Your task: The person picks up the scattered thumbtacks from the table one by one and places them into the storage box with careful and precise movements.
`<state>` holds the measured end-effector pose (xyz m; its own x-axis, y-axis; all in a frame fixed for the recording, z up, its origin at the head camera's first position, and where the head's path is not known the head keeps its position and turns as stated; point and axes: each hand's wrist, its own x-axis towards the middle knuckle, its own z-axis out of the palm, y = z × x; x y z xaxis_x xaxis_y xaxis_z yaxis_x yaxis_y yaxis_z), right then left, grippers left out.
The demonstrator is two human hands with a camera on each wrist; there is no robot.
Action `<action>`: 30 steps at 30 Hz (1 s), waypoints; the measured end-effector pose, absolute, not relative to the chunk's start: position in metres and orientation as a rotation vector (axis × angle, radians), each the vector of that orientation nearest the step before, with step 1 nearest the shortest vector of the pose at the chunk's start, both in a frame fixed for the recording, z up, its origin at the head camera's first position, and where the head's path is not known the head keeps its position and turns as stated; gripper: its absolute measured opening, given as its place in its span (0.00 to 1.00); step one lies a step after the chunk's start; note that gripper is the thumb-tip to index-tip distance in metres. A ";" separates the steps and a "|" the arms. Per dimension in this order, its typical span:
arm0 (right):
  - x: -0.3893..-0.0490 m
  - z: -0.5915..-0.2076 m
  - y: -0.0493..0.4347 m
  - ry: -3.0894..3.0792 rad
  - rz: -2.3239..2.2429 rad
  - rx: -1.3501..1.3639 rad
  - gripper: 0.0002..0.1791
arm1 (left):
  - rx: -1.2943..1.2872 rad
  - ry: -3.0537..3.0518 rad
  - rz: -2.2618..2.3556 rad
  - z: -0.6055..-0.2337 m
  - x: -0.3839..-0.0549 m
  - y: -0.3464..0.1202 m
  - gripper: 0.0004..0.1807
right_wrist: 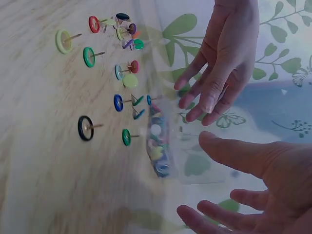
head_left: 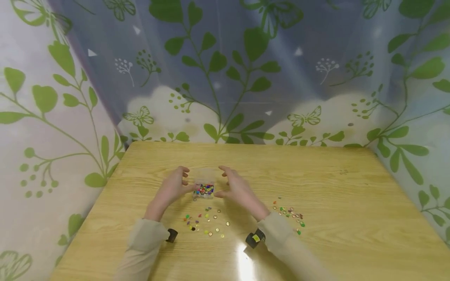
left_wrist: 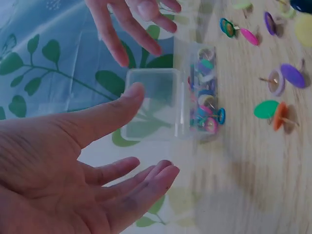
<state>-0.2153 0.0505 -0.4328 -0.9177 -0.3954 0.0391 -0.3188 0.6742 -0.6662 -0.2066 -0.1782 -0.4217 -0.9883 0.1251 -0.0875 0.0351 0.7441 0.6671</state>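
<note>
A small clear plastic box (head_left: 203,197) stands on the table with many-coloured thumbtacks in it. Its transparent lid (left_wrist: 152,105) is raised on the far side. To the left of the box, my left hand (head_left: 170,190) has its fingers spread and its thumb near the box; whether the thumb touches is unclear. My right hand (head_left: 240,190) is on the opposite side, its fingers apart and relaxed, holding nothing. In the right wrist view both palms face each other across the lid. Loose thumbtacks, such as a purple thumbtack (left_wrist: 293,76), lie in front of the box.
More thumbtacks (head_left: 291,212) are scattered to the right of my right forearm. The wooden table (head_left: 351,187) reaches back to a leaf-patterned curtain (head_left: 225,78), which also hangs at both sides. A dark wrist device (head_left: 255,238) sits by the right cuff.
</note>
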 end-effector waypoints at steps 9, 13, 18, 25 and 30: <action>-0.229 -0.446 0.027 2.624 -1.107 -0.469 0.50 | 0.199 2.581 1.182 -0.441 -0.218 -0.189 0.46; -0.233 -0.451 0.022 2.620 -1.108 -0.448 0.47 | 0.231 2.558 1.233 -0.449 -0.223 -0.188 0.42; -0.237 -0.456 0.021 2.615 -1.122 -0.418 0.41 | 0.247 2.582 1.251 -0.456 -0.227 -0.187 0.39; -0.241 -0.458 0.023 2.617 -1.137 -0.400 0.39 | 0.222 2.595 1.248 -0.455 -0.228 -0.186 0.38; -0.243 -0.454 0.024 2.611 -1.129 -0.387 0.39 | 0.214 2.583 1.262 -0.454 -0.229 -0.182 0.37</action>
<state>-0.2426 0.0243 -0.4541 -0.9279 -0.3460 -0.1390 -0.1358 0.6608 -0.7381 -0.2292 -0.1817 -0.4543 -0.9559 0.2427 -0.1654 0.0188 0.6126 0.7902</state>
